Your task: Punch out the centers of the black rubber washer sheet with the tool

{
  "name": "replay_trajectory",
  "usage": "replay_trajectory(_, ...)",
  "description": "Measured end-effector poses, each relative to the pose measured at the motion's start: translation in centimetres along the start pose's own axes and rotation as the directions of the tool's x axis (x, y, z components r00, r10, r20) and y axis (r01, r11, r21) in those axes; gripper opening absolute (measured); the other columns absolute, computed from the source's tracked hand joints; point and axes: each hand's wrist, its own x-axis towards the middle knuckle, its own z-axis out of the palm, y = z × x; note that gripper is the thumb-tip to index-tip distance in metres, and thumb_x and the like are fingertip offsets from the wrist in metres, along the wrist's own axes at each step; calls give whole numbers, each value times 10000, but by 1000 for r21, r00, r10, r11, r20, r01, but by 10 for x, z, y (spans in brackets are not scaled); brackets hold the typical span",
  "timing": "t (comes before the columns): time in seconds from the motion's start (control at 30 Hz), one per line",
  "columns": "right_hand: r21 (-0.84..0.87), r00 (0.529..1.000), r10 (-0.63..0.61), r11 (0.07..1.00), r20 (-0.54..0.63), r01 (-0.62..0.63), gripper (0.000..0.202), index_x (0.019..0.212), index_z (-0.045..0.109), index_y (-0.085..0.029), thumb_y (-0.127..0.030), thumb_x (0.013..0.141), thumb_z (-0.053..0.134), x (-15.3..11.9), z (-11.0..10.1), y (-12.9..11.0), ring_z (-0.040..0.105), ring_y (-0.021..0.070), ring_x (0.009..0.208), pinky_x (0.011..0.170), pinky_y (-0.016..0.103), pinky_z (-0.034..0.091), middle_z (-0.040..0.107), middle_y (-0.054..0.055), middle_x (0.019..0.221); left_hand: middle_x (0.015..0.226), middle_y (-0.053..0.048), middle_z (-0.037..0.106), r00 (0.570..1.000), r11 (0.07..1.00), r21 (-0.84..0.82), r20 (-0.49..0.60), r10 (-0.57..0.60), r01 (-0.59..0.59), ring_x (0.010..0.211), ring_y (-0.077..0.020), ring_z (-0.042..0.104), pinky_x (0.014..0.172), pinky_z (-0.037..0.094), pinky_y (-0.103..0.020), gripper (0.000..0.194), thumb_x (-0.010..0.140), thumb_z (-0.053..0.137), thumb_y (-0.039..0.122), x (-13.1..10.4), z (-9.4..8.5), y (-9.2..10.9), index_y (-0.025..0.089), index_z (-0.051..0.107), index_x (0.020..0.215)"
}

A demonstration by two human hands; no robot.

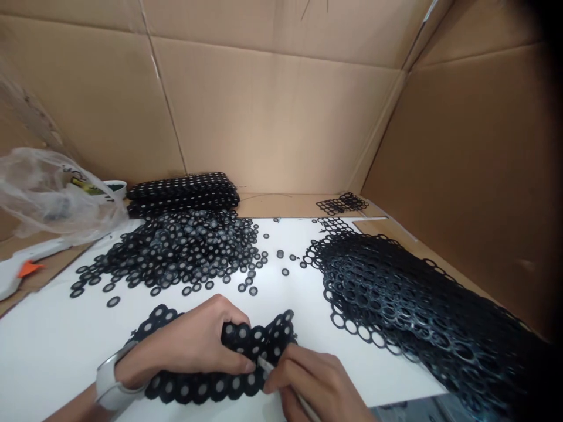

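Observation:
My left hand [193, 343] lies over a black sheet of linked rings with grey centres [259, 340] and grips it near the front of the white surface. My right hand [319, 384] pinches a thin pale stick-like tool [268, 366] whose tip meets the sheet by my left thumb. A white band sits on my left wrist [109, 384]. Part of the sheet is hidden under my left hand.
A heap of loose black rings [176, 249] covers the white sheet [53, 340] at centre left. Stacked filled sheets [182, 192] lie behind it. Emptied black ring webs [422, 310] pile up at right. A plastic bag [48, 196] and a white tool [17, 269] sit at left. Cardboard walls [272, 111] enclose the space.

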Motion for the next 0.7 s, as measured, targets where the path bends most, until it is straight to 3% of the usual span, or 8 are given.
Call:
replay_trajectory(0.13, 137, 999, -46, 989, -9, 47, 341, 944, 676, -240, 18, 879, 463, -2, 2, 14, 671, 127, 719, 643, 212, 472, 699, -6, 882, 628, 64, 543, 999, 998, -57, 29, -21, 23, 600, -106, 453, 513, 315, -220, 284, 769, 815, 333, 1, -4, 6, 187, 592, 671)
replay_trajectory(0.23, 239, 993, 62, 970, -100, -37, 300, 854, 631, -244, -13, 897, 444, -6, -9, 14, 637, 126, 695, 629, 211, 442, 657, -24, 812, 644, 62, 592, 998, 995, -94, 57, -30, 36, 602, -106, 482, 520, 337, -208, 236, 775, 798, 301, 0, -6, 9, 188, 606, 697)
replay_trajectory(0.37, 213, 974, 170, 967, -147, -137, 272, 801, 593, -236, -42, 926, 447, -6, -16, 5, 641, 145, 708, 670, 234, 446, 624, -22, 774, 694, 51, 645, 998, 991, -131, 60, -21, 28, 635, -117, 530, 550, 378, -201, 175, 757, 782, 264, 0, -6, 10, 186, 627, 730)
replay_trajectory(0.53, 199, 977, 158, 972, -145, -127, 275, 814, 599, -225, -42, 937, 436, -5, -13, 2, 653, 155, 719, 679, 247, 460, 638, -5, 781, 705, 58, 603, 999, 993, -117, 52, 14, -8, 672, -125, 529, 571, 382, -202, 158, 730, 743, 221, 0, -5, 13, 192, 588, 741)
replay_trajectory(0.7, 204, 992, 97, 976, -79, -79, 266, 844, 637, -217, -43, 920, 451, -7, -10, 14, 640, 143, 719, 629, 237, 433, 650, 7, 816, 710, 58, 615, 999, 999, -18, 28, 39, -38, 686, -137, 544, 573, 378, -212, 101, 728, 690, 201, 0, -2, 14, 204, 595, 759)
